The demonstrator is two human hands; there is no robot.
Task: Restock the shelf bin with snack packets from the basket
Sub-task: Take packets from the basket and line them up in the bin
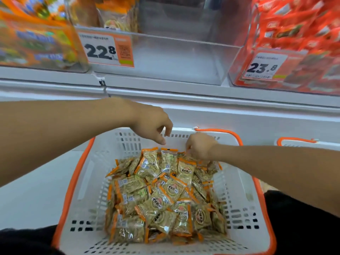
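A white basket with an orange rim (72, 183) sits in front of me and holds a heap of several gold-and-orange snack packets (165, 196). Above it on the shelf stands a clear plastic shelf bin (174, 57) with nothing visible in its front part. My left hand (152, 126) hovers over the basket's far wall, fingers loosely curled and holding nothing. My right hand (199, 147) reaches down into the far end of the heap, its fingers curled onto a snack packet there; the fingertips are hidden.
A price tag reading 22.8 (106, 50) hangs on the clear bin's left front. Left of it is a bin of orange packs (36, 37), right of it a bin of red packs (294, 43) tagged 23.8. A second basket's orange handle (296, 139) shows at the right.
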